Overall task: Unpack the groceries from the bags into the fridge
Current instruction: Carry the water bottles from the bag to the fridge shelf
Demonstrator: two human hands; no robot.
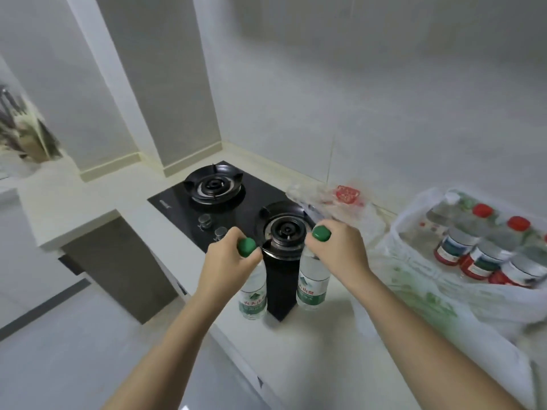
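Two green-capped bottles (253, 294): left grip (228, 261) clasps one, right grip (340, 250) the other; bag (420, 294) holds red-capped bottles (485, 258).

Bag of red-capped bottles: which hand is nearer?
Right. The right hand, gripping a green-capped water bottle, is just left of the bag; the left hand grips a second bottle farther left, past the burner.

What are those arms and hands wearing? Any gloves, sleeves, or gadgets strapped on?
These are a person's bare hands, no robot parts. The left hand and right hand wear no gloves, and no ring, watch or strap shows. Both forearms are uncovered down to the picture's edge, so no sleeve is in view.
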